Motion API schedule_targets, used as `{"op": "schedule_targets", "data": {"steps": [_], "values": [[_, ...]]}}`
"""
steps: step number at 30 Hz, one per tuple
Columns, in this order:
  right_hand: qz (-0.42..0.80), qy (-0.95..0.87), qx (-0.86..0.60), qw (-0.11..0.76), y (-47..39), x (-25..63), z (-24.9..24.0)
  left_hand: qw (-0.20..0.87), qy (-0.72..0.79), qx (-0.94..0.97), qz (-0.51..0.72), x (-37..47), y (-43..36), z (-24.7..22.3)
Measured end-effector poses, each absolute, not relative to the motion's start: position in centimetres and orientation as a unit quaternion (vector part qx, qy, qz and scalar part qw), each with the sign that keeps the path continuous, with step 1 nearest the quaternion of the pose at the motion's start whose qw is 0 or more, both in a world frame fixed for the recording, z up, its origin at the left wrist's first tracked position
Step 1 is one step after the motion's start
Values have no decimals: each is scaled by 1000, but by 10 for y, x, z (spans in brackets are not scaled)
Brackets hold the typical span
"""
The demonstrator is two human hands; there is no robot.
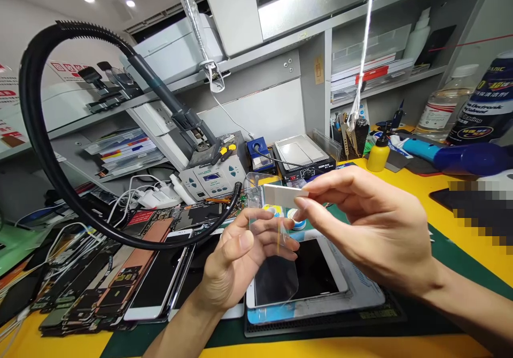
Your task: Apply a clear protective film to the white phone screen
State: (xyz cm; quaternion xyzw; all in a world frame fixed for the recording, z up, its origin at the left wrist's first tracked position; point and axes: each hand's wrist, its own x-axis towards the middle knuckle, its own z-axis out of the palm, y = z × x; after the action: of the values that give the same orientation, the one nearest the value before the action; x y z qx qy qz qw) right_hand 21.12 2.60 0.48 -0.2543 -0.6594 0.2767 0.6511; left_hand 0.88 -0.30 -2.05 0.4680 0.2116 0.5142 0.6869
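My left hand (pixel 230 259) is closed around a clear film sheet (pixel 276 286) with rounded corners, its thumb in front and the fingers showing through from behind. Between thumb and fingertips, my right hand (pixel 377 227) pinches a small flat white card (pixel 278 195) at the film's upper part. Whether card and film touch, I cannot tell. Beneath both hands lies a white-framed device with a dark screen (pixel 320 267), partly seen through the film. It rests on a worn blue and grey plate (pixel 364 288) over a black mat (pixel 385 315).
Several phones (pixel 158 278) and bare phone parts (pixel 80 294) crowd the left. A black flexible hose (pixel 30 133) loops close to my left hand. Behind stand a hot-air station (pixel 214 176) and a heating plate (pixel 300 152). At right are a yellow bottle (pixel 377 156) and a blue-purple bottle (pixel 460 156).
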Motion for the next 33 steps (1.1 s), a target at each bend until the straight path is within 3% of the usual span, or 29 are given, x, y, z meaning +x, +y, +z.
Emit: {"op": "schedule_targets", "data": {"steps": [21, 33], "values": [[300, -660, -267, 635, 24, 213, 8, 683, 216, 475, 511, 9, -5, -20], [256, -679, -242, 645, 24, 212, 8, 682, 222, 471, 513, 11, -4, -18]]}}
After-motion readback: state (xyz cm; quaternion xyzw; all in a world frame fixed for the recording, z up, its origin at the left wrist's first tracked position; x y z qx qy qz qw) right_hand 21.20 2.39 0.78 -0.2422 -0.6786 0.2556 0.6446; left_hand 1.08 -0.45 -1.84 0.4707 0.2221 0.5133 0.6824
